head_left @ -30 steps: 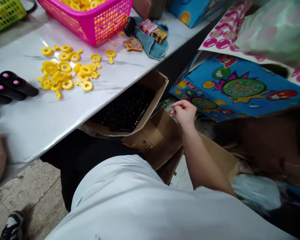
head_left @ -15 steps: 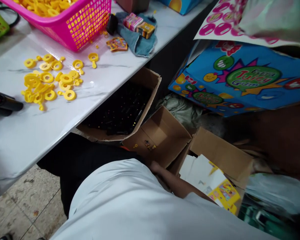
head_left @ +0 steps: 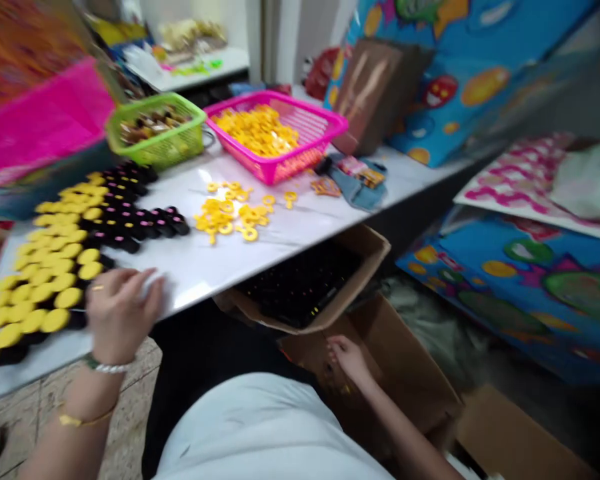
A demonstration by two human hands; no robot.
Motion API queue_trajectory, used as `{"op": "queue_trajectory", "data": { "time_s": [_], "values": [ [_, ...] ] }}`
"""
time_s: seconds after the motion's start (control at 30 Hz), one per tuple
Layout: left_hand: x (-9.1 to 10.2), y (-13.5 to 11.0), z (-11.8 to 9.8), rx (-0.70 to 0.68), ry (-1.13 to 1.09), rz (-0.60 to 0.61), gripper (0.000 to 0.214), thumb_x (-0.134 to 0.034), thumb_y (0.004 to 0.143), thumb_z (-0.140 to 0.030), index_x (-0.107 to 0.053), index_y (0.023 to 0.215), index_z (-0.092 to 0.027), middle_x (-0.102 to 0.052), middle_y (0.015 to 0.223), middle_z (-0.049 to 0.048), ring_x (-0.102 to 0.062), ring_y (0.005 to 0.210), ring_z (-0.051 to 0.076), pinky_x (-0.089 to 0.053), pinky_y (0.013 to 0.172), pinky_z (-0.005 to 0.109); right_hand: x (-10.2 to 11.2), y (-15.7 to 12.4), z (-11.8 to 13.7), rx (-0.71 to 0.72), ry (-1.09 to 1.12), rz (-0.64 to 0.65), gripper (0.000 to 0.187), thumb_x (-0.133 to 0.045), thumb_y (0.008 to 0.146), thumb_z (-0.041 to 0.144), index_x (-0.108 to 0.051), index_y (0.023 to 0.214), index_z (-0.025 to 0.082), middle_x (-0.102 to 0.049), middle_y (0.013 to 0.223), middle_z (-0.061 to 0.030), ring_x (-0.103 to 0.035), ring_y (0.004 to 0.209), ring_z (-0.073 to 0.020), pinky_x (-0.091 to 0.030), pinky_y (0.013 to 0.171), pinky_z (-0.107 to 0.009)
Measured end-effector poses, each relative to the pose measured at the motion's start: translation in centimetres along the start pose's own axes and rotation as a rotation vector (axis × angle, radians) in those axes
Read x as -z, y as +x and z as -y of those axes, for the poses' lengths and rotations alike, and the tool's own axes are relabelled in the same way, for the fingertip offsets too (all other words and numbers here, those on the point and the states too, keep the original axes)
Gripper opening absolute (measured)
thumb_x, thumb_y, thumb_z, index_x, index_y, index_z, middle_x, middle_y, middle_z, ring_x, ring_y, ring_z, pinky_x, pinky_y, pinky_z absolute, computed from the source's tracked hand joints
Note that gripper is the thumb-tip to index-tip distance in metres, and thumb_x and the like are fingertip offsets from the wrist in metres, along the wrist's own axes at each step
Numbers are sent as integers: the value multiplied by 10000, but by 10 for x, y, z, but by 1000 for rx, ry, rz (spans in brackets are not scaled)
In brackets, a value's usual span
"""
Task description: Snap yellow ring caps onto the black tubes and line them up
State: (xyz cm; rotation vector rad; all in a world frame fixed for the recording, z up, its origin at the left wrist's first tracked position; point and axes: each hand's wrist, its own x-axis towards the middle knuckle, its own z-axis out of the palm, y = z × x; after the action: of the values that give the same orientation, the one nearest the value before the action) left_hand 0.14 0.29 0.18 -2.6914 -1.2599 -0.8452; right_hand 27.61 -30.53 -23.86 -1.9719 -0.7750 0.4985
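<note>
My left hand hovers over the front edge of the white table, with bent fingers smeared by motion; whether it holds anything is unclear. Beside it stand rows of black cylinders with yellow round tops. Black cylinders with pink or yellow dots lie behind it. Low on the right, my right hand is over an open cardboard box, its fingers curled together around something I cannot make out. Small pieces at the bottom of that box are blurred. Loose yellow rings with short stems lie mid-table.
A pink basket of yellow pieces and a green basket stand at the back. A carton of black parts sits under the table edge. Blue printed boxes line the right side. A denim cloth holds small packs.
The view has swung left and up, showing more of the table. My left hand has come into view above it. My right hand has risen from beside my shirt and shows more clearly.
</note>
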Motion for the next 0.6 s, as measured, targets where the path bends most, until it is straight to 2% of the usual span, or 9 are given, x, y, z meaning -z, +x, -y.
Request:
{"op": "queue_trajectory", "data": {
  "time_s": [0.07, 0.13, 0.23, 0.33, 0.4, 0.47, 0.53, 0.6],
  "values": [
    [-8, -3, 6, 13, 32, 38, 270, -542, 898, -417, -676, 848, -187, -654, 738, 45, -603, 714, 194, -433, 676, 304, 0, 29, 39, 108, 5, 37, 293, -503, 931, 427, -657, 785, 226, -619, 593, -3, -600, 490, -196, -509, 439, -319],
    [-15, -3, 6, 73, 0, 91, 273, -524, 903, -415, -662, 828, -192, -623, 630, 13, -573, 595, 164, -388, 582, 271, 5, 51, 90, 270, -39, 27, 203, -566, 880, 393, -680, 789, 252, -665, 651, -10, -638, 548, -216, -536, 514, -338],
    [-17, -4, 3, 138, -103, 109, 228, -519, 895, -381, -652, 841, -204, -621, 635, 6, -569, 611, 161, -374, 590, 260, 14, 72, 168, 558, -138, -126, 147, -619, 841, 352, -676, 738, 263, -685, 687, -15, -633, 568, -207, -532, 582, -332],
    [-13, -10, 5, 179, -277, 107, 191, -556, 866, -352, -661, 823, -199, -629, 670, 15, -569, 657, 163, -379, 626, 261, 5, 93, 229, 614, -95, -100, 221, -593, 871, 381, -648, 708, 243, -645, 597, -1, -606, 516, -182, -515, 553, -301],
    [-12, -12, 9, 209, -361, 97, 192, -574, 856, -349, -670, 800, -193, -633, 668, 12, -564, 648, 154, -378, 623, 258, -15, 108, 263, 638, -40, -30, 222, -577, 880, 390, -648, 746, 227, -651, 627, -1, -621, 548, -174, -518, 567, -286],
    [-10, -13, 13, 225, -405, 81, 195, -579, 859, -345, -680, 797, -190, -636, 654, 2, -559, 624, 140, -377, 605, 247, -44, 124, 295, 720, -24, 18, 177, -590, 859, 371, -642, 804, 212, -684, 768, -22, -644, 625, -168, -528, 619, -285],
    [-9, -12, 14, 231, -447, 70, 193, -582, 864, -339, -684, 798, -190, -634, 637, -8, -555, 602, 128, -378, 589, 237, -78, 138, 325, 796, -83, 67, 126, -608, 821, 325, -617, 846, 201, -686, 920, -46, -642, 671, -153, -524, 665, -284],
    [-8, -12, 13, 235, -479, 65, 190, -587, 867, -335, -685, 797, -189, -633, 630, -13, -554, 590, 123, -382, 583, 234, -111, 152, 349, 818, -185, 90, 104, -631, 770, 275, -591, 829, 199, -675, 931, -51, -631, 709, -161, -508, 714, -298]
  ]
}}
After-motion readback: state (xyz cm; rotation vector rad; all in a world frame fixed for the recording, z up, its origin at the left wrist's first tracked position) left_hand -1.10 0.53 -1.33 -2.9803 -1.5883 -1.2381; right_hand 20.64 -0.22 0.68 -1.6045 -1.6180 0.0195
